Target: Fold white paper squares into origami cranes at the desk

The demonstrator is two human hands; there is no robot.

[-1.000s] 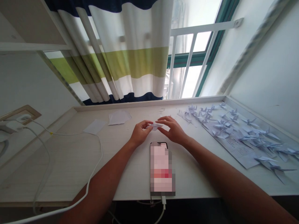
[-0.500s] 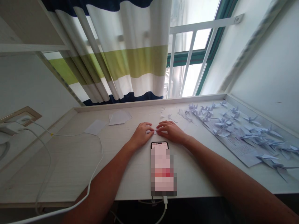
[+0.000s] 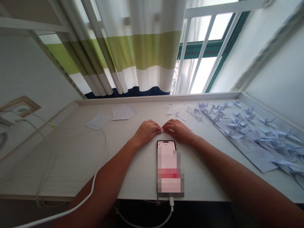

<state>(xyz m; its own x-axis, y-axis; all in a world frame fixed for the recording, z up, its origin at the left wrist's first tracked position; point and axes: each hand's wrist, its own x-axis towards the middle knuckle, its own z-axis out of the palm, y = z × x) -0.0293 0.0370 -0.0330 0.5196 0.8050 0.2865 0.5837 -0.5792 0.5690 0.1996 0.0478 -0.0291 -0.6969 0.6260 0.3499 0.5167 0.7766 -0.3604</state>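
Note:
My left hand [image 3: 149,131] and my right hand [image 3: 177,129] meet fingertip to fingertip just above the desk. Between them shows a tiny bit of white paper [image 3: 162,129], pinched from both sides; most of it is hidden by the fingers. Right below the hands a phone [image 3: 166,163] lies face up, its lit screen partly blurred out. Narrow paper scraps [image 3: 177,115] are scattered beyond my right hand. Many folded white paper cranes [image 3: 237,123] crowd the right side of the desk, some of them on a printed sheet [image 3: 253,155].
Square white paper sheets [image 3: 123,112] lie at the back left, with another sheet [image 3: 98,121] beside them. A white cable [image 3: 106,144] crosses the left of the desk from a wall socket [image 3: 23,106]. A raised rim [image 3: 133,99] borders the back, below a striped curtain [image 3: 142,50].
My fingers have drawn together and closed more tightly around the paper. The view has tilted down and shifted slightly, so the desk's contents sit a bit higher and further right.

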